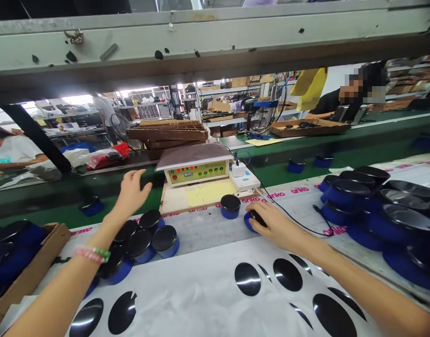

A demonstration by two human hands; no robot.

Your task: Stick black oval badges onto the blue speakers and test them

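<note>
Your right hand [271, 222], right of centre in the frame, is closed around a round blue container [249, 222] with a black top; the fingers cover much of it, and you cannot tell from this view whether its base is lifted. Just to its left, apart from your fingers, a second container [230, 208] stands upright on the plastic covering [210, 229] printed "anko" in pink.

Your left hand [132, 193], left of centre, is raised and holds nothing, its thumb spread away from the fingers. Its wrist carries a beaded bracelet [92, 254]. Below it in the frame, a cluster of containers [166, 239] stands close together, partly hidden by your forearm.

At the right edge you have a large group of the same containers [410, 217], some stacked. At the left edge, a cardboard box [55, 241] holds more.

Before you at the bottom of the frame, a white sheet [187, 285] shows black discs [248, 279] and slivers. At centre, a control box [197, 174] has red and green lights, with a white power strip [246, 180] beside it. Behind, a green belt [271, 174] carries spaced containers. A co-worker's dark sleeve [325, 104] is visible upper right.
</note>
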